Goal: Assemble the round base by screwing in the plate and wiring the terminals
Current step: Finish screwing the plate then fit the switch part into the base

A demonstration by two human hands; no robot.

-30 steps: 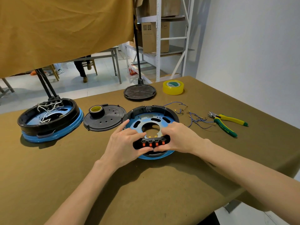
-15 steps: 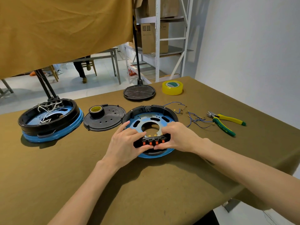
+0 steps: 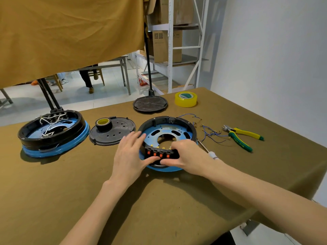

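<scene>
Two bare forearms reach in from the bottom of the frame across an olive-brown cloth-covered table (image 3: 53, 200). At centre frame, the left hand (image 3: 130, 156) and the right hand (image 3: 185, 154) close from either side on a black terminal block (image 3: 160, 153) with four orange tabs, thumbs pinching its near edge and fingers curled over its ends. The block sits at the near rim of the round base (image 3: 167, 137), a black ring on a blue skirt with a blue slotted plate (image 3: 169, 132) lying inside it.

Just right of the base, touching the right wrist, a screwdriver (image 3: 206, 148) lies on the cloth. Further right, loose blue wires (image 3: 210, 132) with brass ends sprawl beside yellow-and-green pliers (image 3: 242, 137).

Left of the base, a flat black perforated disc (image 3: 113, 133) carries a roll of black tape (image 3: 103, 123). At the left edge of the frame sits a second round base (image 3: 53, 133), with white wires tangled inside it.

Toward the far table edge lie a ribbed black cover (image 3: 150, 104) and, to its right, a roll of yellow tape (image 3: 185, 99). An ochre curtain (image 3: 70, 36) hangs across the upper left; white shelving (image 3: 177, 46) holding cardboard boxes stands behind, upper centre.
</scene>
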